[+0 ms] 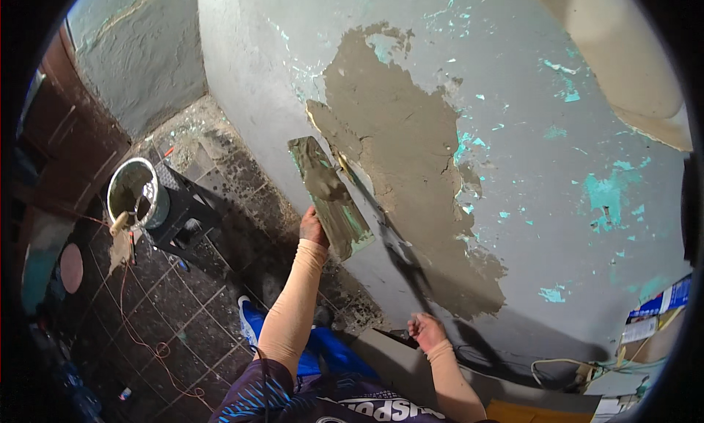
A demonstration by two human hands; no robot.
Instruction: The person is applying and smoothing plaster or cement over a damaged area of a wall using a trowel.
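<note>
My left hand [314, 228] is closed round the lower edge of a long rectangular plastering float [321, 181], greenish and smeared with wet grey-brown mortar. The float is tilted in front of the wall, beside a large patch of fresh mortar [400, 122]. A mortar-coated strip with a pale edge shows at the patch's left border; I cannot tell whether it is part of the wall. Lower down and apart from the float, my right hand [425, 331] is near the wall's foot with its fingers curled in. Nothing shows in it.
The grey wall [535, 181] has turquoise flaked spots. At left a mortar bucket [133, 195] with a roller [119, 223] at its rim stands by a black stool [183, 206]. An orange cord [158, 353] trails over dark floor tiles. Packages [660, 302] and cables lie at right.
</note>
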